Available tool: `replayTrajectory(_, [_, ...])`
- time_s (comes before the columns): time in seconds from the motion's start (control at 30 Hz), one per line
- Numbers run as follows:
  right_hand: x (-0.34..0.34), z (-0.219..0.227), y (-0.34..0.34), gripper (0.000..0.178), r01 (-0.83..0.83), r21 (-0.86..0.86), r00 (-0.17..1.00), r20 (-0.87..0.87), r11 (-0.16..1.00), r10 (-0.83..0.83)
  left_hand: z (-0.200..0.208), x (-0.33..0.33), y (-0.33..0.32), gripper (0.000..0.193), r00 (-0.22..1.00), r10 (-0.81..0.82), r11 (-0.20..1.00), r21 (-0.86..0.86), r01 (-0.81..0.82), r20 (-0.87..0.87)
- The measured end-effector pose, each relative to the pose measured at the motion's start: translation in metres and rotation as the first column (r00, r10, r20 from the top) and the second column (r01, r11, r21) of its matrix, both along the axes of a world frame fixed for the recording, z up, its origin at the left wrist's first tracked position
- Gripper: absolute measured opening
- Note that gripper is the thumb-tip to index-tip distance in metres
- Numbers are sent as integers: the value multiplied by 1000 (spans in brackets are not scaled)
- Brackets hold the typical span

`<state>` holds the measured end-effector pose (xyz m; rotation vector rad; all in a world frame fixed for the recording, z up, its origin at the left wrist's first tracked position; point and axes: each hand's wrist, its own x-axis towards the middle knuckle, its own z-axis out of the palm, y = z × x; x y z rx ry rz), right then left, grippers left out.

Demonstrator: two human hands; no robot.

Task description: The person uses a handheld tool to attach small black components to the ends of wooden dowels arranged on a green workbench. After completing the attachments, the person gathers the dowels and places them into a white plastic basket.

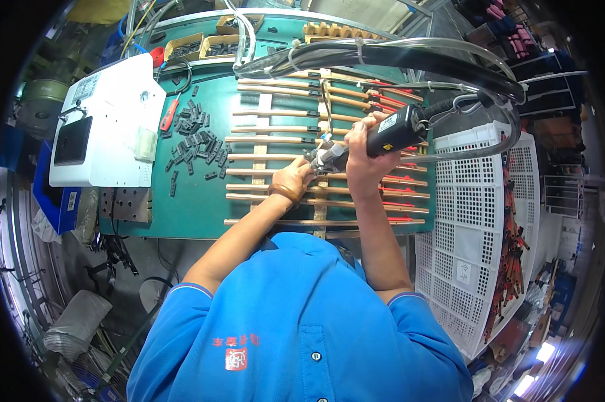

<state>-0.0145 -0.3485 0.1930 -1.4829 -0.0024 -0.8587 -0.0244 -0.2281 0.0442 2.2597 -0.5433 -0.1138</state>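
Green covers the tabletop point(202, 214) that fills the middle and upper middle of the frame, and a row of wooden rods point(241, 139) lies across it, side by side, several with a black fitting point(310, 140) near the middle and red toward the right end. Just right of the frame's centre, the right hand point(368, 157) grasps a black power tool point(396, 130), its fingers wrapped round the body, the tool's tip pointing down and left among the rods. At the centre, the left hand point(294, 177) has its fingers bent and bunched by that tip, over the rods; whether they pinch a rod or a small part, I cannot tell. The step in hand looks like working the tool on one rod while the left hand steadies the spot. The next move seems to call for a firm, well-lined-up tip and left fingers clear of it. Loose black pieces point(198, 141) lie heaped left of the rods, near a red-handled screwdriver point(169, 115); a white basket point(460, 228) stands toward the frame's right.
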Motion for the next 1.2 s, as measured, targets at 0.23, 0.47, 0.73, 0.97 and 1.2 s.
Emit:
replayTrajectory(0.23, [6,-6,-3,32,29,-15,1000,4,999,-29,-3,2,1,12,999,-42,999,27,42,-2])
replayTrajectory(0.47, [-3,1,5,33,-81,-23,997,13,996,81,-2,2,1,14,999,-27,999,33,27,-18])
replayTrajectory(0.73, [-2,4,6,31,-65,-52,997,34,997,67,-3,2,3,15,999,-34,998,48,35,-36])
replayTrajectory(0.97, [-3,6,10,31,-81,19,995,55,997,80,-10,4,13,18,998,-10,1000,-3,9,-55])
replayTrajectory(1.2, [0,1,12,31,-56,12,997,53,998,55,-9,6,13,16,1000,-26,1000,4,26,-12])
